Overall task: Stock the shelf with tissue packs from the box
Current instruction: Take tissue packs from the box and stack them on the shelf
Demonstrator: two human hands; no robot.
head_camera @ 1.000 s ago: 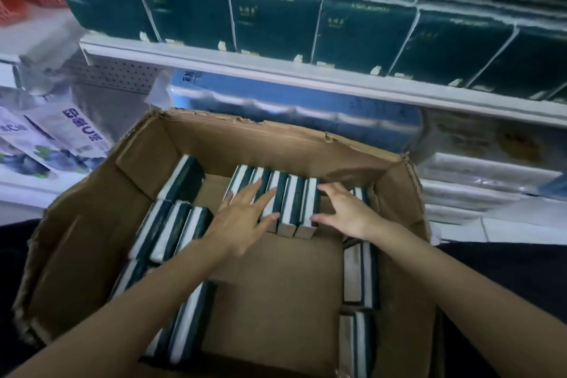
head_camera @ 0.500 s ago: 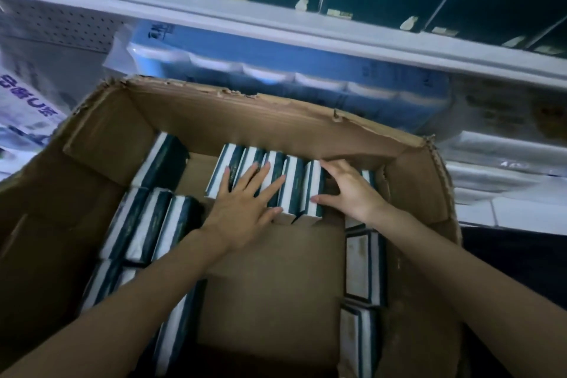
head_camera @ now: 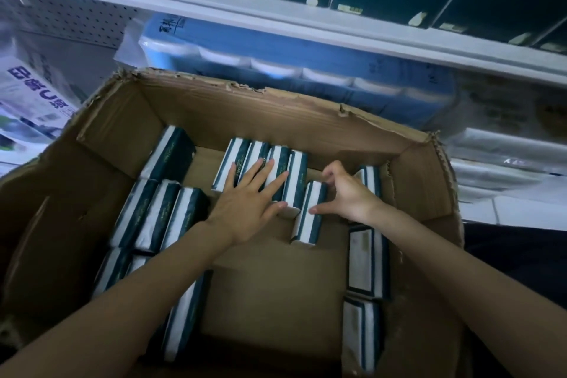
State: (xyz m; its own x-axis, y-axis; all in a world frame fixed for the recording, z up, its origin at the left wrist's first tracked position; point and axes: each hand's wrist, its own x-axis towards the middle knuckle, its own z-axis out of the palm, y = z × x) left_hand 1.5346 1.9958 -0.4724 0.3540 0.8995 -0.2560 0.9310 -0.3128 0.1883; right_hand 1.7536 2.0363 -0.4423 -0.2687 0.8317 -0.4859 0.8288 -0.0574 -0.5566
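— Rightmost pack (head_camera: 308,215) has slid out of the row since half a second ago. It now sits apart from the others, drawn toward the near edge of the box (head_camera: 423,181).

— Who has it?

— The right hand (head_camera: 348,196) does. Its thumb is on the pack's near part and its curled fingers are at the far end, pinching it. The left hand (head_camera: 245,202) lies flat, fingers straight, on the row (head_camera: 239,156) against the far wall, and grips nothing.

— How does the pack lie?

— On its narrow side, long axis running roughly from far wall to near edge, just left of the right palm. I'd say the lift is the right hand's job. The shelf (head_camera: 276,6) lies above and beyond the far wall, so the way is up and forward.

— Counts?

— Four in the row under the left hand and one pulled free. One more is near the far left corner, and three stand side by side along the left wall. Others nearer than those are half hidden by the left arm, so I can't count them. Three stand along the right wall. Two hands, one box.
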